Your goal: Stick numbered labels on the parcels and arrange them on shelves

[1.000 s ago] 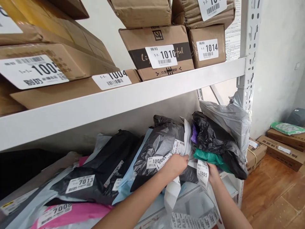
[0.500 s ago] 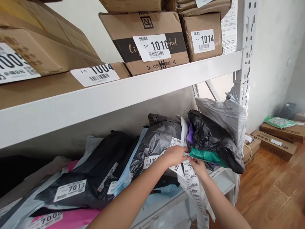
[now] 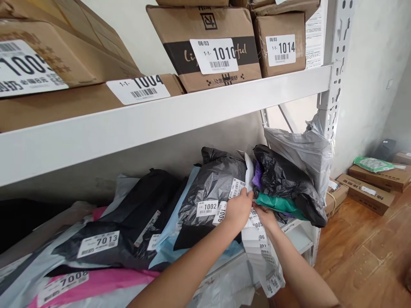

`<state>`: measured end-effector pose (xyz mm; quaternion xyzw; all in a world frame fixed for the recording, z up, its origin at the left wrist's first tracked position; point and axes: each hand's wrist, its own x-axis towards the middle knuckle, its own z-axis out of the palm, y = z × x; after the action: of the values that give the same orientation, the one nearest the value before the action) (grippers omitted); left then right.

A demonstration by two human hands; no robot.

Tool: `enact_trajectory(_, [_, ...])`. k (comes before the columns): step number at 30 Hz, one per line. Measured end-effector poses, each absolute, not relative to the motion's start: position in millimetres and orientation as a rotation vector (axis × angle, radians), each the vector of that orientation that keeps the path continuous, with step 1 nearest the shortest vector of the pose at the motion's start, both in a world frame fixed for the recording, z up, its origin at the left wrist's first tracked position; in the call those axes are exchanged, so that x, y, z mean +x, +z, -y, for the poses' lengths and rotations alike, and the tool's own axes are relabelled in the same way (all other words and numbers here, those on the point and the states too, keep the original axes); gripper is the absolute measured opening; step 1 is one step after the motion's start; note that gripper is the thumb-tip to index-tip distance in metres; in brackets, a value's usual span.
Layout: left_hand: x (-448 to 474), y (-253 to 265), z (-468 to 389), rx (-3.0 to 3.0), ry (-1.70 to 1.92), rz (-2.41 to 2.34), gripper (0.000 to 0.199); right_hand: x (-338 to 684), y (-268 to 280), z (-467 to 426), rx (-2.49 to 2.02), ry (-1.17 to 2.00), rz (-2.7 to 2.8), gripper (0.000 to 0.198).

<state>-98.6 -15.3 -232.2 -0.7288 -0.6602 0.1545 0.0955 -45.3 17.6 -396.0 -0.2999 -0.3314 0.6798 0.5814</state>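
A long strip of numbered labels (image 3: 261, 246) hangs down in front of the shelf, its top end in my right hand (image 3: 266, 217), whose fingers are closed on it. Just left of that, my left hand (image 3: 239, 209) reaches in among the parcels with its fingers bent together by a thin white parcel's edge (image 3: 248, 169); what they grip is hidden. Behind the left hand lies a grey-black plastic parcel (image 3: 213, 182) labelled 1002, with a sideways 1006 label beside the wrist. A black plastic parcel (image 3: 285, 179) with a green one (image 3: 282, 204) below it lies right of both hands.
A white shelf beam (image 3: 167, 113) crosses above the hands, with cardboard boxes (image 3: 221, 25) on it. More bagged parcels, including a black one (image 3: 109, 244) marked 7013, lie at left. A perforated post (image 3: 335, 77) stands at right. Boxes (image 3: 369, 196) sit on the wooden floor.
My left hand has shifted up slightly from the label strip toward the white parcel's edge. The sideways 1006 label now shows beside the 1002 label. The strip's lower end has swung.
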Motion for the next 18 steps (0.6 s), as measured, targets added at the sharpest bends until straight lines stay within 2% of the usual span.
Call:
enact_trajectory(6, [-105,-232,15,-2.227,0.491,1.868,0.037,-42,-394,1,-0.71,1.777,0.645,0.05])
enact_trajectory(18, [-100,-235,19,-2.17,0.456,1.883,0.04,-38,-399,30,-0.664,1.942,0.495,0.06])
